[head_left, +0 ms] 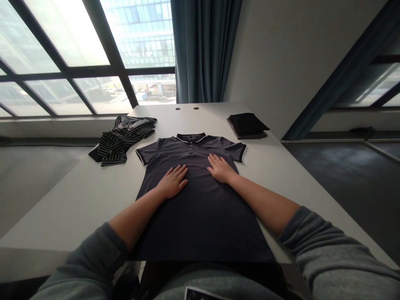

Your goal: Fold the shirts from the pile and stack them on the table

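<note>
A dark grey polo shirt lies spread front up, its black collar edged in white pointing away from me and its short sleeves out to the sides. Flat on the left of its chest rests my left hand, fingers stretched out. My right hand lies palm down on the right of the chest, higher up, its fingers also extended. Neither hand grips the cloth. The shirt's hem reaches the near edge of the white table.
A crumpled black-and-white striped garment lies at the back left of the table. Folded dark garments are stacked at the back right. Two round holes show near the far edge. Beyond stand a window and a blue curtain.
</note>
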A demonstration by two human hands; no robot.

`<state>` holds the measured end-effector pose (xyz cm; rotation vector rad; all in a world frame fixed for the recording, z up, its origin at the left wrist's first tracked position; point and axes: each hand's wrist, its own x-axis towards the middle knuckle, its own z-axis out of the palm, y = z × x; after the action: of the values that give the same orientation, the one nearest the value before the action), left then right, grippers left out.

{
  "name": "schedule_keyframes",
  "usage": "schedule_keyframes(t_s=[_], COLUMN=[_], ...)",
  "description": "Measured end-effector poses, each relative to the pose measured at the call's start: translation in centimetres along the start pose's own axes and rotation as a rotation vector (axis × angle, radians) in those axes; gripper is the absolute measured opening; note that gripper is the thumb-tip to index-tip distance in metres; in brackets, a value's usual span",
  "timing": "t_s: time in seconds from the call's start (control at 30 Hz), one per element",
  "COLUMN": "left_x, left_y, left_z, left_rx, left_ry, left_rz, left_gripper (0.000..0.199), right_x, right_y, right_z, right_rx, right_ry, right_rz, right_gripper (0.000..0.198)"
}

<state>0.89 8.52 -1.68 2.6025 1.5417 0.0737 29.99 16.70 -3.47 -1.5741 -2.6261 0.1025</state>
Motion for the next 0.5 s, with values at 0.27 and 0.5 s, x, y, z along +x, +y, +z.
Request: schedule_keyframes(t_s=[0.27,0.5], left_x=[-2.9,-5.2], left_y=[-2.9,-5.3], left_z=[-0.6,-0.1], left_rx=[0.019,0.037], left_ry=[-0.019,0.008], left_rz=[-0.176,-0.274], left_gripper=[0.069,0.071], right_x=[0.1,0.1], right_y=[0.3,0.4], right_z=[0.3,0.4], right_rx=[0.001,-0.018], right_ry=[0.002,-0.001], right_rz=[-0.007,-0.010], right_gripper=[0.074,0.074])
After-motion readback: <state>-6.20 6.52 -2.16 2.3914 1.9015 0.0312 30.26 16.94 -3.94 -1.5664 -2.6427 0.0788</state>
